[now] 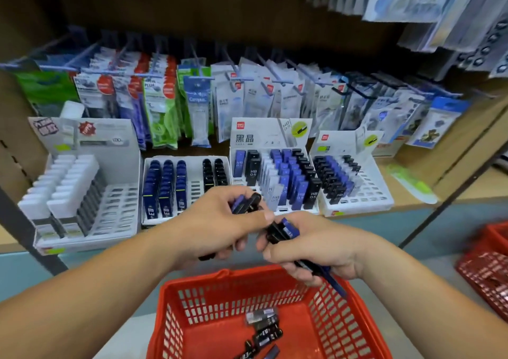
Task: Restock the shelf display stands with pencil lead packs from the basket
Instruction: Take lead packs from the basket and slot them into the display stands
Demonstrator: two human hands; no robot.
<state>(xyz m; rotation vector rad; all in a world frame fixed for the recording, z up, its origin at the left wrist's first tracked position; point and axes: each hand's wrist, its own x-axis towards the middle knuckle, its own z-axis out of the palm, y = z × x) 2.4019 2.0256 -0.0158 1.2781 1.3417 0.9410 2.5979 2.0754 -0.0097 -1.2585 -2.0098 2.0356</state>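
My left hand (220, 221) grips a bunch of black and blue pencil lead packs (246, 203) above the red basket (209, 298). My right hand (310, 246) holds more black and blue lead packs (279, 231), and its fingertips meet my left thumb. Several loose packs (264, 331) lie on the basket's floor. On the shelf behind stand white display stands: one with white cases (79, 194), one with dark blue and black packs (184, 183), and two with HB 0.5 packs (275, 177) (351, 180).
Hanging stationery bags (198, 97) fill the pegs behind the stands. A second red basket (489, 265) sits at the right edge. A green-and-clear packet (412, 183) lies on the shelf right of the stands. A dark shelf upright (24, 235) slants at the left.
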